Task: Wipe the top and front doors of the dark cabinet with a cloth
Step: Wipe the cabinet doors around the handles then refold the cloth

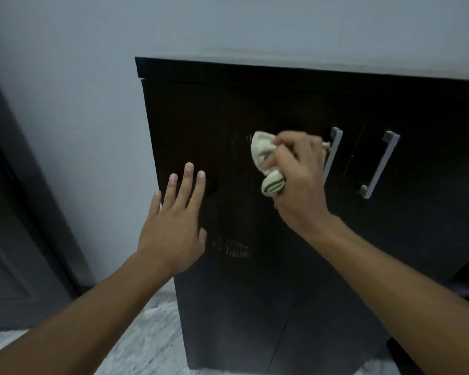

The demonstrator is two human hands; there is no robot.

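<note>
Head: right hand (pixel 295 180) fingers (pixel 279 158) grip cloth (pixel 266 161).

A plain pale grey-blue painted wall (pixel 255 25) fills the upper part of the view, evenly and dimly lit. At the far left stands a dark grey panelled door (pixel 8 239), slightly shadowed. Below, the floor (pixel 146 334) is pale marble-patterned tile with grey veining, meeting the wall at the lower left.

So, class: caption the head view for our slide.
Right hand presses a bunched cloth on the dark cabinet door; left hand open.
</note>
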